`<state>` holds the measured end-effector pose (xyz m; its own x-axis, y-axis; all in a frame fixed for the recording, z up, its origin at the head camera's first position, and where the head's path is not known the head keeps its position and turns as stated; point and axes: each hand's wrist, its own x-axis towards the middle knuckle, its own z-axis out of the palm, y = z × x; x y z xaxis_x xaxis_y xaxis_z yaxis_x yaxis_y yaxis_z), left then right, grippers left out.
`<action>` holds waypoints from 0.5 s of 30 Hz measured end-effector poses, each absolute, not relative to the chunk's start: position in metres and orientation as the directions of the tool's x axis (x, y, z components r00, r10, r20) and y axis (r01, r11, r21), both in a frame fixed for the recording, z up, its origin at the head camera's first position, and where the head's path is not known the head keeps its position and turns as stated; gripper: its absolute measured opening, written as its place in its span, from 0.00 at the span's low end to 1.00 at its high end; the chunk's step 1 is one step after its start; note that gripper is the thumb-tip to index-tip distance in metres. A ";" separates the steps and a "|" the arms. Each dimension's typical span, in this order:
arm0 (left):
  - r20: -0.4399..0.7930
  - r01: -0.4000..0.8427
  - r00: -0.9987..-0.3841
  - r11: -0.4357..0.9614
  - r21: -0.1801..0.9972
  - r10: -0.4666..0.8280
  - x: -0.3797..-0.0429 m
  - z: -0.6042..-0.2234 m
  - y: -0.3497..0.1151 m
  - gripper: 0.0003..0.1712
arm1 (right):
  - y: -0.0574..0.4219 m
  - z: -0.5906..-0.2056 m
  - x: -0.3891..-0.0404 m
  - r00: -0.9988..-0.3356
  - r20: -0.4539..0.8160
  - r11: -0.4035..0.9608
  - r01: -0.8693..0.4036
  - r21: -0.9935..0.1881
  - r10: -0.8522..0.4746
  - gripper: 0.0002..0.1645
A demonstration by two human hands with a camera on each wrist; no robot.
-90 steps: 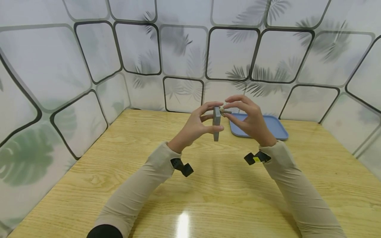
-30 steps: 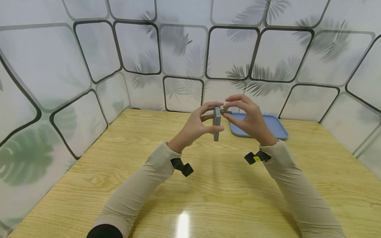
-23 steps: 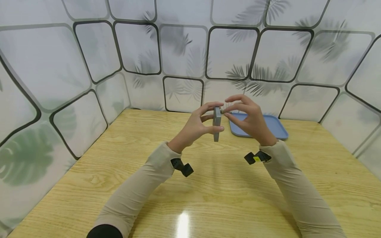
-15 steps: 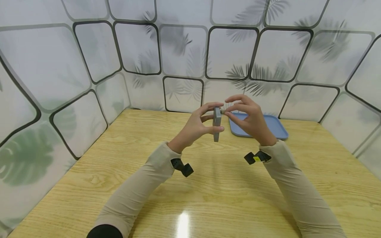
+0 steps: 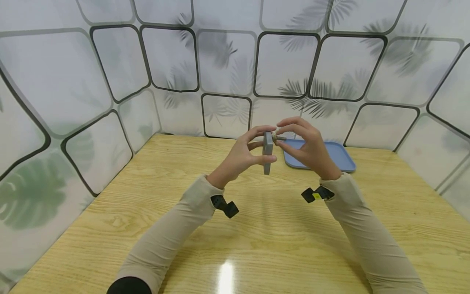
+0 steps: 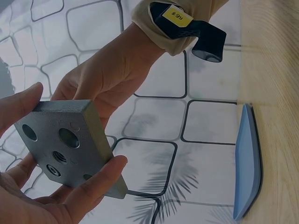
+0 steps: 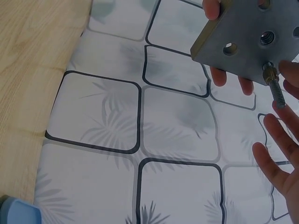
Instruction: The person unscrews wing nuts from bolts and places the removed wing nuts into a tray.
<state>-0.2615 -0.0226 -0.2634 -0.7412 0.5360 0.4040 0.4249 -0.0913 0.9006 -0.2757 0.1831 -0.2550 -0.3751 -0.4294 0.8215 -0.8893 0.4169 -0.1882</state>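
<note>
My left hand (image 5: 240, 153) holds a thick grey metal plate (image 6: 70, 135) upright above the table, thumb on one edge and fingers on the opposite one. Several round holes run through the plate, and a hex-socket screw head (image 6: 53, 171) sits sunk in one. From its right face juts a threaded bolt (image 7: 276, 95) with a brass nut (image 7: 270, 73) close to the plate. Next to the nut is my right hand (image 5: 307, 143), its thumb and index fingertips spread to either side, the bolt's shaft showing between them. The other right fingers are loosely raised.
A blue tray (image 5: 339, 157) lies on the wooden table (image 5: 257, 228) behind the right hand. Patterned curtain walls (image 5: 227, 73) stand behind the table and along its sides.
Half a second ago the right thumb and index finger were closed together over the bolt. They have parted, and nut and shaft show again. The left hand and plate stay put.
</note>
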 end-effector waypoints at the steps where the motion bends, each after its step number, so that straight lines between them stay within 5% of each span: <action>1: 0.405 0.425 -0.741 -0.092 0.900 0.536 -0.261 -0.263 -0.023 0.37 | 0.183 -0.255 -0.276 -0.379 0.817 0.419 -0.888 -0.190 -0.434 0.19; 15: 0.429 0.451 -0.726 -0.100 0.887 0.537 -0.261 -0.264 -0.023 0.36 | 0.182 -0.255 -0.273 -0.399 0.798 0.411 -0.887 -0.212 -0.450 0.20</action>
<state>-0.2614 -0.0226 -0.2638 -0.7262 0.5368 0.4294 0.4507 -0.0999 0.8871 -0.2733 0.1821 -0.2546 -0.3994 -0.4504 0.7985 -0.8868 0.4106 -0.2120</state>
